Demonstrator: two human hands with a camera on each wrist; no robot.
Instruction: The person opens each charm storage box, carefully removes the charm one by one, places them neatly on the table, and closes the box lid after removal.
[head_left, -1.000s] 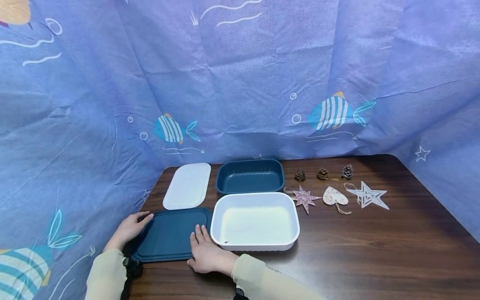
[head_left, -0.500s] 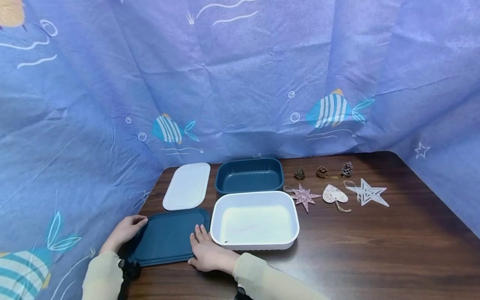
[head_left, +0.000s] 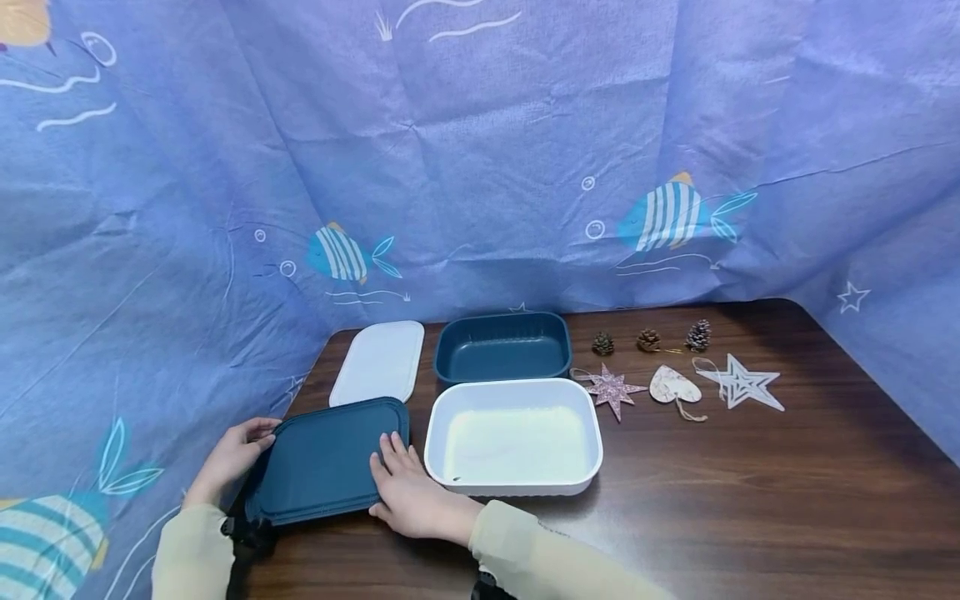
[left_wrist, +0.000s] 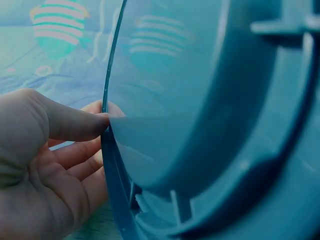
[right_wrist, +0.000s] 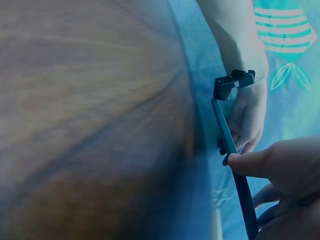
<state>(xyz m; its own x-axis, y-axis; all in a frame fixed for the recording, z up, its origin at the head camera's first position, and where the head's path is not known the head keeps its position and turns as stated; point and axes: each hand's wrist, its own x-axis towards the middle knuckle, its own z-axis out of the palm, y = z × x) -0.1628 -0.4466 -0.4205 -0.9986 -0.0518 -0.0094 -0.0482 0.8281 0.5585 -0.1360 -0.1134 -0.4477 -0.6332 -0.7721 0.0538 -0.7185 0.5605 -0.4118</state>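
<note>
Both hands hold a dark blue rectangular lid [head_left: 322, 458] with rounded corners, tilted above the left part of the table. At its left edge is my left hand [head_left: 231, 458]; the left wrist view shows thumb and fingers pinching the thin rim, with the ribbed underside of the lid [left_wrist: 165, 145] facing that camera. My right hand [head_left: 423, 496] grips the right front edge, fingers spread over the top. In the right wrist view its thumb [right_wrist: 252, 164] presses the lid's edge from the other side. A white box [head_left: 517, 446] stands just right of the right hand.
Behind the white box stands a dark blue box [head_left: 502, 360]. A white lid [head_left: 378, 360] lies at the back left. Further right are a pink star [head_left: 612, 390], a heart ornament [head_left: 671, 383], a white star [head_left: 741, 383] and pine cones [head_left: 648, 339]. A patterned curtain [head_left: 480, 167] borders the table.
The dark blue lid, flat on the table a second ago, is now raised and tilted, shifted slightly left. Both hands have moved with it; the boxes and ornaments stay put.
</note>
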